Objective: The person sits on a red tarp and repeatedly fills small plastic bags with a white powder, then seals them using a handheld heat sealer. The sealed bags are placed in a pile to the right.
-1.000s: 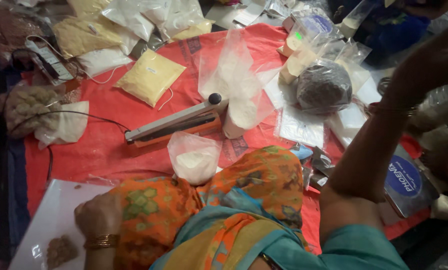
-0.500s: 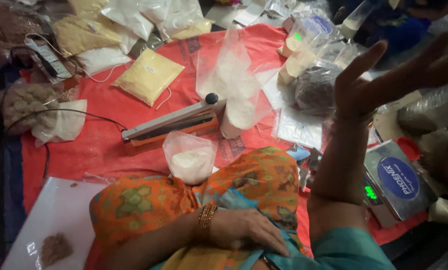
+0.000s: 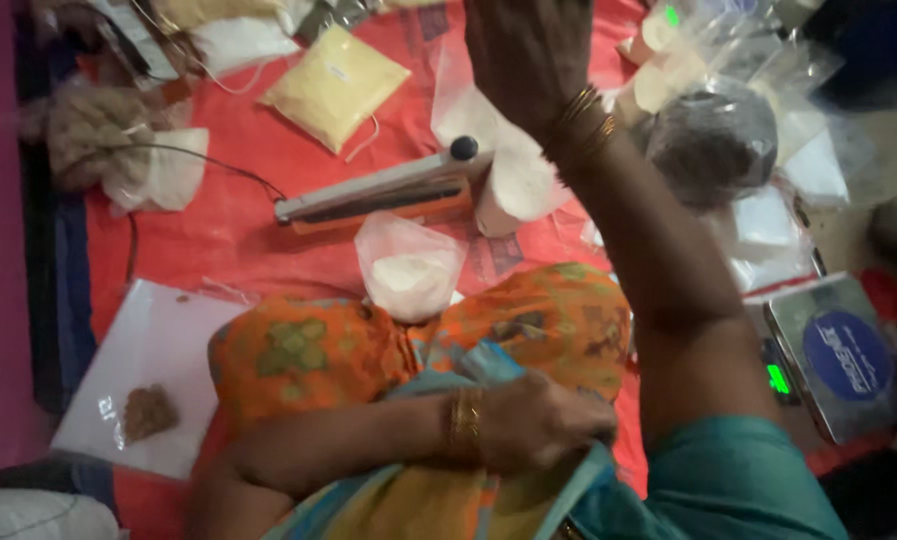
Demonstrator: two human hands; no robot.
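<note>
your left hand [image 3: 539,425] rests curled on the folds of cloth [image 3: 389,350] in your lap; your right hand [image 3: 529,50] is raised above the heat sealer [image 3: 379,192], grip unclear. lower it steadily toward the white powder bag [image 3: 409,265] just before the sealer.

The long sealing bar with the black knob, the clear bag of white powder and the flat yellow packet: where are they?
Long sealing bar with black knob [image 3: 369,195], head view, mid-arm.
Clear bag of white powder [image 3: 407,270], head view, powder.
Flat yellow packet [image 3: 335,85], head view, centre.
</note>
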